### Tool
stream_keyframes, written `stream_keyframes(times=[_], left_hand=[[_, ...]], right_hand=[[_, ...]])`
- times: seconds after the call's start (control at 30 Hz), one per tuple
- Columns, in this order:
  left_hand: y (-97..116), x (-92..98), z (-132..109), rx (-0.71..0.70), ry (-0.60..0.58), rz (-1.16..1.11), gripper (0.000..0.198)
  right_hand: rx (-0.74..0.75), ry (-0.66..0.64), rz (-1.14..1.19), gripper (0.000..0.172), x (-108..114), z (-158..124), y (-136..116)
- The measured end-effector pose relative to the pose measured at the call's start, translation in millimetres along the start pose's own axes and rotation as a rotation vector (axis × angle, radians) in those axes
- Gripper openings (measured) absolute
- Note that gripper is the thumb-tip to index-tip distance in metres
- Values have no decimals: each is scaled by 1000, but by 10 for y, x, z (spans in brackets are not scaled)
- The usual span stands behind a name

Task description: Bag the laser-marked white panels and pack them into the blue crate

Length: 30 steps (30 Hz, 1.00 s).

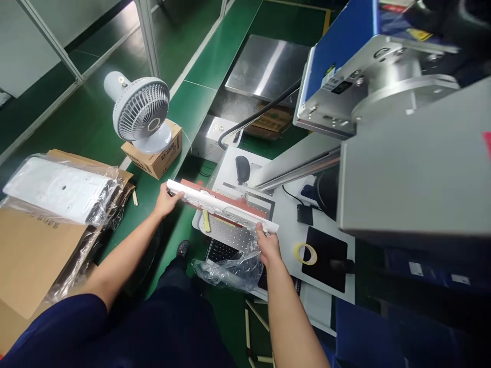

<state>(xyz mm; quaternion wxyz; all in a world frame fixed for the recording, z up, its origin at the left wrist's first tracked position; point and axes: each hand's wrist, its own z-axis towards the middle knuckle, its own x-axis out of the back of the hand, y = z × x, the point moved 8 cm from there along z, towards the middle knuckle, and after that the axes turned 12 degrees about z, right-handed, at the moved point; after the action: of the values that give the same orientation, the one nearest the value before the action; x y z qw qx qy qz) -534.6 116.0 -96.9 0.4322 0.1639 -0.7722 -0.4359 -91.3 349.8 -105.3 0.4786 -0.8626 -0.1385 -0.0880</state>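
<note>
In both curled hands (166,201) (269,247), white panel (219,204)

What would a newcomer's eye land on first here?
Probably the white panel near the centre, gripped at its ends by the left hand and right hand. A bulky grey machine looms at right, and a fan stands on a cardboard box at upper left.

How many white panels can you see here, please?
2. One white panel is held between the left hand and the right hand; the other panel lies in clear plastic on cardboard at the left. More could be hidden beneath.
</note>
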Motion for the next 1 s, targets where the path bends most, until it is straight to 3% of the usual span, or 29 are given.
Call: stream_keyframes(times=[0.1, 0.17, 0.2, 0.27, 0.37, 0.47, 0.53, 0.6, 0.7, 0.83, 0.93, 1.0], left_hand=[[-95, 116, -164, -21, 126, 56, 87], [-241, 150, -380, 37, 175, 140, 73], [-326, 106, -515, 77, 136, 214, 61], [-482, -123, -854, 119, -67, 408, 38], [-612, -676, -1556, 67, -446, 627, 18], [-552, -1310, -2326, -44, -702, 674, 9], [-430, -1763, -2798, -136, -844, 711, 12], [-269, -2215, -3191, -221, -955, 755, 20], [0, -2886, -3613, -326, -1076, 814, 34], [287, -3706, -3874, -397, -1116, 874, 46], [369, -4167, -3926, -373, -1090, 936, 49], [388, -4373, -3935, -345, -1062, 973, 49]], right_hand=[[-97, 30, -66, 109, 250, -155, 103], [-147, -10, -80, 111, 470, -357, 298], [-170, -40, -84, 111, 593, -494, 450], [-212, -105, -89, 106, 855, -841, 863], [-317, -193, -161, 86, 1250, -1519, 1716], [-351, -276, -300, 59, 1595, -2259, 2477], [-385, -282, -343, 49, 1836, -2680, 2819], [-408, -272, -341, 42, 2088, -2959, 3003], [-416, -250, -309, 40, 2509, -3076, 3113], [-392, -198, -263, 56, 3126, -2945, 3258], [-293, -111, -198, 69, 3557, -2871, 3383], [-181, -246, -192, 75, 3648, -2885, 3457]])
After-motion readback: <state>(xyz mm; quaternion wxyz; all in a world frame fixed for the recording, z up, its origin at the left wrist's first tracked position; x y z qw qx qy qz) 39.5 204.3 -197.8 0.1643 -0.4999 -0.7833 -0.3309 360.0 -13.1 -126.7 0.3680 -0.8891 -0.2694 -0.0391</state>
